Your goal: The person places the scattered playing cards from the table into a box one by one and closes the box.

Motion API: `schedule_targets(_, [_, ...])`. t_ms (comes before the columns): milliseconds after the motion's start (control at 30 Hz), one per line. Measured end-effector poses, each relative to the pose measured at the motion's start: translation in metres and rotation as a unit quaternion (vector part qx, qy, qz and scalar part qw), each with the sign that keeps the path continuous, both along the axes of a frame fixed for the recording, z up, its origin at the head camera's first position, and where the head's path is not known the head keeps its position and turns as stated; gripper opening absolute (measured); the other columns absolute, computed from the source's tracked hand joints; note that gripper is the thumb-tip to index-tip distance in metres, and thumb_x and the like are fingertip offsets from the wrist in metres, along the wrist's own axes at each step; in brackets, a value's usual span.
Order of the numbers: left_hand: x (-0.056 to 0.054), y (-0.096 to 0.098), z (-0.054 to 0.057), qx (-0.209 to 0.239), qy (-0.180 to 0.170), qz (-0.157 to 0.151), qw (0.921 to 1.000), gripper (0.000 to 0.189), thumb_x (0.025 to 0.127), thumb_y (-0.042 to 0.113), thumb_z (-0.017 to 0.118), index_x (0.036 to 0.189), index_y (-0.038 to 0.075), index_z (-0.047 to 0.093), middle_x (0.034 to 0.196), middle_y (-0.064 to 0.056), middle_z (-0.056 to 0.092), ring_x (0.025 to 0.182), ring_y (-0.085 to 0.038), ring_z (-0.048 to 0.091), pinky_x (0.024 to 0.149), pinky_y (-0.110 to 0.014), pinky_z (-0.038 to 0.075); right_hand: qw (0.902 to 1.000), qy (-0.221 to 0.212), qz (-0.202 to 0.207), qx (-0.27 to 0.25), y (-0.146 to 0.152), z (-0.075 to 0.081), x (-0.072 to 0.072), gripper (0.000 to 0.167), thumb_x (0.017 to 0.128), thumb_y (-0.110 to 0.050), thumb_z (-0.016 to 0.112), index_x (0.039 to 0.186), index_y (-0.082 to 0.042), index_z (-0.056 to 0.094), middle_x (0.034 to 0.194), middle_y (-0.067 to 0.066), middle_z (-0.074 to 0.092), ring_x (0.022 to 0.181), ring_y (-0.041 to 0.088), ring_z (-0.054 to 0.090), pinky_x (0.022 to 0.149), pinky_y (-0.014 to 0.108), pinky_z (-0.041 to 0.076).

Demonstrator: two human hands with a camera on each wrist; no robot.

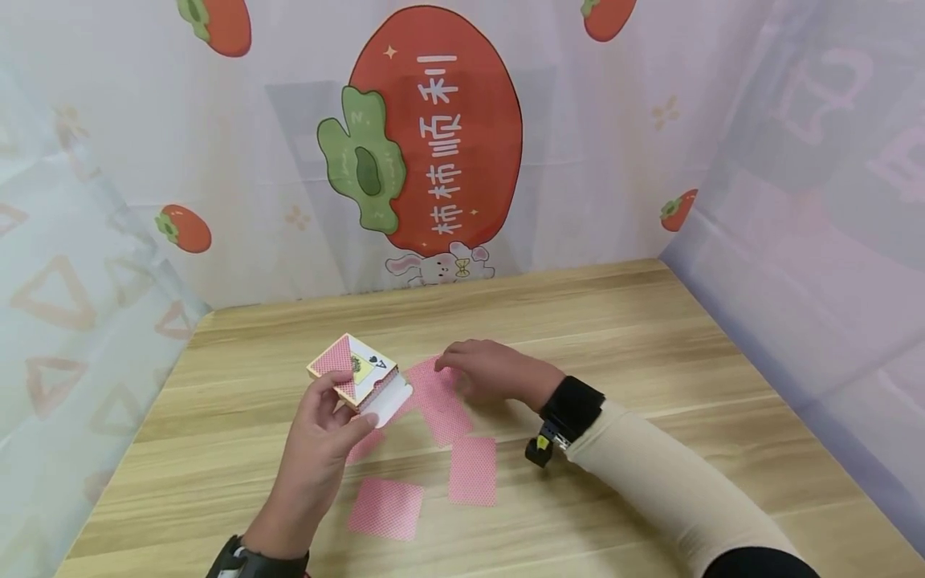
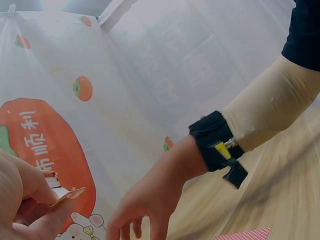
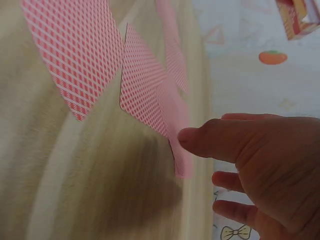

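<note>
My left hand holds a playing-card box, thumb at its white flap and fingers behind. The box shows an ace of spades on a red-and-white patterned case, its flap hanging open. In the left wrist view only a small corner of the box shows. Above the table, my right hand hovers over the far end of overlapping face-down cards, thumb and fingers loosely extended. The right wrist view shows nothing in its grasp, its thumb overlapping the pink-patterned cards.
Nearer me, two separate face-down cards lie flat: one card at centre and another card to its left. One more card is partly hidden behind my left hand. A printed cloth hangs behind the wooden table.
</note>
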State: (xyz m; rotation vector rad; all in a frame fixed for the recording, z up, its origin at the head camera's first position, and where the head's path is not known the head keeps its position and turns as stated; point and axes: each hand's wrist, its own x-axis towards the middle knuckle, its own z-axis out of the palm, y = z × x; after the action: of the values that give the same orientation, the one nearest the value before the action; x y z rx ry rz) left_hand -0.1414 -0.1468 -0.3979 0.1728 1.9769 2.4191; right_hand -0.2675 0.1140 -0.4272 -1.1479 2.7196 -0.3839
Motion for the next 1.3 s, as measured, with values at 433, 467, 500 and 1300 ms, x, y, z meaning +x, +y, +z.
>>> schedule_targets(433, [0.003, -0.006, -0.002, -0.021, -0.02, 0.009, 0.9995, 0.065, 0.086, -0.016, 0.064, 0.139, 0.007, 0.036, 0.138, -0.012, 0.036, 0.118, -0.019, 0.054, 0.088, -0.024, 0.055, 0.9884, -0.121, 0.019, 0.09, -0.036, 0.002, -0.019, 0.084, 0.077, -0.009, 0.086, 0.148, -0.031, 0.049, 0.149, -0.011, 0.048, 0.134, 0.013, 0.044, 0.111, 0.039, 0.043])
schedule_targets(467, [0.003, -0.006, -0.002, -0.022, -0.021, 0.008, 0.9995, 0.065, 0.086, -0.016, 0.065, 0.14, 0.007, 0.035, 0.138, -0.012, 0.035, 0.119, -0.02, 0.053, 0.088, -0.024, 0.055, 0.9872, -0.123, 0.02, 0.1, -0.039, 0.003, -0.018, 0.083, 0.077, -0.009, 0.085, 0.148, -0.031, 0.05, 0.148, -0.011, 0.049, 0.132, 0.013, 0.045, 0.11, 0.039, 0.045])
schedule_targets(500, [0.003, -0.006, -0.002, -0.022, -0.021, 0.008, 0.9995, 0.066, 0.086, -0.016, 0.064, 0.14, 0.007, 0.035, 0.139, -0.012, 0.035, 0.119, -0.02, 0.053, 0.089, -0.025, 0.055, 0.9862, -0.121, 0.021, 0.11, -0.041, 0.004, -0.018, 0.082, 0.077, -0.01, 0.086, 0.148, -0.032, 0.05, 0.147, -0.011, 0.05, 0.13, 0.013, 0.046, 0.109, 0.039, 0.046])
schedule_targets(1300, [0.001, -0.001, -0.006, -0.025, -0.03, 0.002, 0.9992, 0.067, 0.085, -0.019, 0.06, 0.141, 0.006, 0.034, 0.14, -0.01, 0.035, 0.118, -0.017, 0.055, 0.089, -0.025, 0.055, 0.9777, -0.135, -0.03, 0.157, -0.033, 0.007, -0.005, 0.075, 0.07, -0.024, 0.091, 0.135, -0.032, 0.054, 0.119, -0.007, 0.052, 0.108, 0.015, 0.046, 0.085, 0.036, 0.051])
